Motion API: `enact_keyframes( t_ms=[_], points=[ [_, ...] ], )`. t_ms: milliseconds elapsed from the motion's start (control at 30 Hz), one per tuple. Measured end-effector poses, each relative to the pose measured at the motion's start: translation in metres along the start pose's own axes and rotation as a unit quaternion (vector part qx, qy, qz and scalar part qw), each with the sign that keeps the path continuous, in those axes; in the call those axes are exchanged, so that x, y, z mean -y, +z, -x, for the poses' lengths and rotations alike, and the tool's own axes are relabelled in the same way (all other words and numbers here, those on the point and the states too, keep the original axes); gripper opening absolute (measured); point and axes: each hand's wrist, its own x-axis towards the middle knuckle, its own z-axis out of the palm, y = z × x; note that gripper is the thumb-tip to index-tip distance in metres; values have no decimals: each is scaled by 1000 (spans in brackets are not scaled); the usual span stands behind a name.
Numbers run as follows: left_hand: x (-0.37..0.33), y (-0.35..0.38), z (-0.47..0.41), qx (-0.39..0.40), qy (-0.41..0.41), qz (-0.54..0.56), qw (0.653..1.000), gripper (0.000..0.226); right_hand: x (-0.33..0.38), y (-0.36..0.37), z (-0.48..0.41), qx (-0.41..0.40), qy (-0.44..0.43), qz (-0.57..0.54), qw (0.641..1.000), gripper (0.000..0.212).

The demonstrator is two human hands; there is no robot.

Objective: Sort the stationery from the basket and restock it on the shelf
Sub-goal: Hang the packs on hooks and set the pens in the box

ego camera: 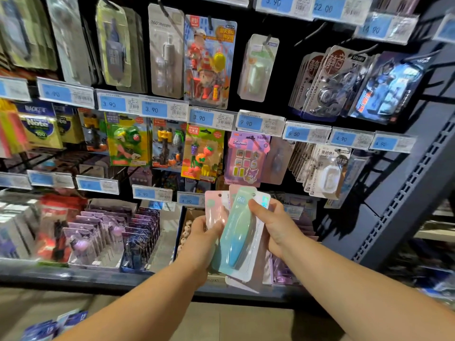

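Observation:
A small fan of pastel blister packs is held in front of the shelf. The front one is a mint-green and blue correction-tape pack [236, 232]; behind it lies a pink pack [214, 210]. My left hand [200, 236] grips the stack from the left, thumb on the front. My right hand [273, 226] pinches the right edge of the green pack, thumb on its face. The basket is not in view.
Pegboard shelf [403, 183] with hanging eraser and correction-tape packs and blue price tags [199, 118]. A purple Kuromi pack [246, 158] hangs just above my hands. Trays of purple boxed items [110, 237] fill the bottom shelf at left. Blue packs [49, 326] lie at the lower left.

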Motion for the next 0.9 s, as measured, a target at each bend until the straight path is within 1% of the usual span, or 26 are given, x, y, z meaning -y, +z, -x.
enact_keyframes(
  t_ms=[33,100,200,267,300,400,533,667,767,900],
  points=[
    [1,0,0,-7,12,-7,1000,20,-1,1,1,5,2,6,1000,51],
    [1,1,2,-3,19,7,1000,21,-2,4,3,15,10,15,1000,57],
    [-1,4,6,32,26,35,999,31,-4,7,6,9,3,20,1000,49],
    [-1,5,6,53,27,38,997,38,-5,8,7,7,-4,23,1000,54],
    [0,6,6,60,22,46,997,38,-5,9,8,6,-6,27,1000,54],
    [0,9,12,84,8,77,993,32,-9,12,12,1,-17,35,999,42],
    [2,12,17,98,5,89,991,37,-13,14,15,-10,-35,62,997,37],
    [2,14,18,109,-9,110,988,39,-8,16,18,22,-27,43,998,21],
    [3,14,16,116,-28,126,985,42,-6,15,18,32,-30,33,998,11],
    [2,14,16,141,-35,139,980,48,-5,13,16,26,-31,27,999,12]
  ],
)
